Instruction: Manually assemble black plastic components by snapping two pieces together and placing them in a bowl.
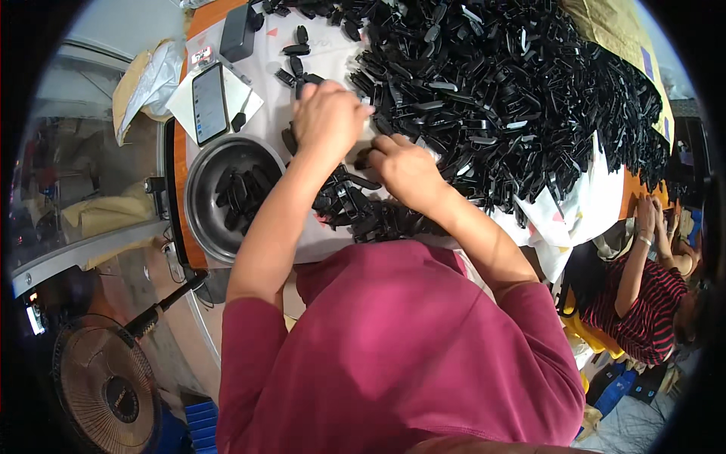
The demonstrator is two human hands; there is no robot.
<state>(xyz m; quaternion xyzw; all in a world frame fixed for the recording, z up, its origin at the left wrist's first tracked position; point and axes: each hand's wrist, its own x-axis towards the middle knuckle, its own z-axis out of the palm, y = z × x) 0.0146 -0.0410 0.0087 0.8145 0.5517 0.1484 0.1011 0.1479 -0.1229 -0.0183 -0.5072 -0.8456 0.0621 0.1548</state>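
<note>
A large heap of small black plastic pieces (469,106), shaped like clips, spreads over the table's far and right side. My left hand (329,121) hovers at the left edge of this heap, beside a few loose black pieces (297,50). Its fingers curl downward, and whatever is in them is hidden. My right hand (408,172) is closer to me, its fingertips closed around a dark piece (364,158) that shows only in part. Below both hands lies a smaller pile of black pieces (355,206) along the near table edge.
On the left stands a metal bowl (198,204) holding some black pieces. Behind it are a phone (210,102) and a dark box (238,33). A fan (106,386) stands at lower left. Another person (643,303) sits at the right.
</note>
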